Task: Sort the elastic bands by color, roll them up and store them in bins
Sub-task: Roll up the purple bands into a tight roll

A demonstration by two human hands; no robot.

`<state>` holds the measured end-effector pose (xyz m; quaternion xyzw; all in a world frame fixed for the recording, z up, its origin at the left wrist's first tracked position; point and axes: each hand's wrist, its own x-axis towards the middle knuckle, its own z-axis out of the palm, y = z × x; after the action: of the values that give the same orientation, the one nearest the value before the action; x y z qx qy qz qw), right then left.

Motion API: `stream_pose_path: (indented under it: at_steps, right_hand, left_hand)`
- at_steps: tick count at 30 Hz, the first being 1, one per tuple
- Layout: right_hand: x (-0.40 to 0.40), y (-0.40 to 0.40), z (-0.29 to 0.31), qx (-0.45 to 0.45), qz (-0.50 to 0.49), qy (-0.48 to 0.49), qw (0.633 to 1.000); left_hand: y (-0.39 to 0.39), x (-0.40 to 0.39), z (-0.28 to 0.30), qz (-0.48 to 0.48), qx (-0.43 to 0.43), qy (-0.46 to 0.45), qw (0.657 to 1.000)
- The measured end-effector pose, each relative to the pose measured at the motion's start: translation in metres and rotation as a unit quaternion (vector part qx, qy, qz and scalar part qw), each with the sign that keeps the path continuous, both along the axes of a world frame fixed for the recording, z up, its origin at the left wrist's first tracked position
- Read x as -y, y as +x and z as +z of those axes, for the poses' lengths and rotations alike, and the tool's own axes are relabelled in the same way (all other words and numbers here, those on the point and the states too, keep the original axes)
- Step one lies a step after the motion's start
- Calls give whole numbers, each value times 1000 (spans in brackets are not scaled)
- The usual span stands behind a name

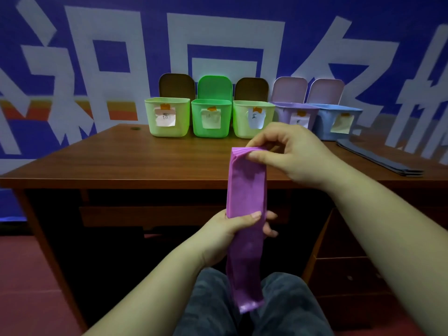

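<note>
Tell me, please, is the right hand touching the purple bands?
Touching. The head view shows the right hand pinching the top end of the purple bands between thumb and fingers.

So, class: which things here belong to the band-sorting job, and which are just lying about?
Job:
purple bands
left hand
right hand
five bins
grey bands

Lying about:
table
small dark thing

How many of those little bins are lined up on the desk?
5, in a row along the desk's back edge, left to right: pale green bin, bright green bin, second pale green bin, purple bin, partly behind the right hand, and blue bin.
</note>
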<state>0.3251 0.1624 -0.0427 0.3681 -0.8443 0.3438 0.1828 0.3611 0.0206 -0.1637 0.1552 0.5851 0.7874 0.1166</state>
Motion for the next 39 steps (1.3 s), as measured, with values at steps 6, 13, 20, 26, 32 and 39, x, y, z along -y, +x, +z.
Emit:
stream_pose_path:
  at_steps: [6, 13, 20, 26, 32, 39]
  right_hand:
    - [4, -13, 6, 43, 1, -45, 998]
    - [16, -22, 36, 48, 0, -5, 999]
    - [20, -18, 79, 68, 24, 8, 997]
    - [18, -12, 102, 58, 33, 17, 998]
    - [21, -21, 105, 57, 16, 35, 998]
    - [20, -27, 104, 57, -11, 26, 998]
  left_hand:
    - [-8, 8, -5, -26, 39, -34, 998]
    - [-13, 12, -2, -43, 28, -22, 998]
    - [-20, 14, 26, -140, 3, 66, 988]
    - [-25, 23, 41, -140, -23, 54, 988]
    - [-26, 16, 40, -73, 9, 33, 997]
    - [-32, 14, 40, -106, 19, 48, 993]
